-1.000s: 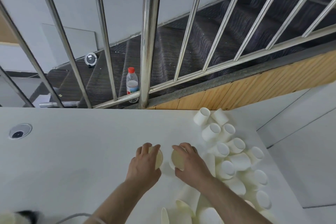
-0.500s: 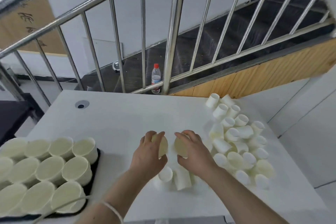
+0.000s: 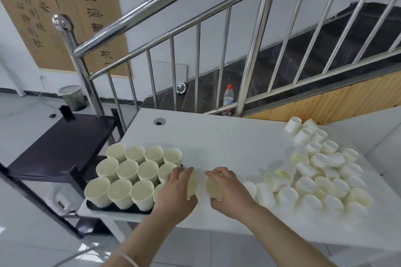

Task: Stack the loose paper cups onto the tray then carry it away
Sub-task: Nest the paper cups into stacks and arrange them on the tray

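2 bare hands are working side by side over the middle of the white rectangular table (image 3: 217, 136), each one wrapping its fingers around a cream paper cup. The left hand (image 3: 175, 193) is gripping its cream paper cup (image 3: 192, 182) just beside the right edge of the tray, and the right hand (image 3: 230, 191) is gripping a second cream paper cup (image 3: 213, 186) close to it; the 2 held cups are nearly touching, open mouths facing each other.

Upright cream cups (image 3: 128, 169) are standing packed rim to rim on the black plastic tray (image 3: 102, 207), in 3 rows. I am counting 11 plainly showing, with at least 1 more partly hidden behind the left hand. The tray is sitting at the table's near-left corner, with its front edge close to the table's near edge.

Loose white paper cups (image 3: 321, 171) are lying tipped and jumbled in a long heap on the right half of the table, starting just beside the right hand and reaching the far right edge; they are too many and too overlapped to count exactly, roughly 40.

Bare tabletop is lying open between the tray and the heap, stretching to the far edge, where a round cable grommet (image 3: 159, 121) is sitting. A steel stair railing (image 3: 251, 50) is rising behind the table, with 1 red-capped plastic bottle (image 3: 227, 102) standing beyond it. A dark low side table (image 3: 63, 143) is standing left of the white one.
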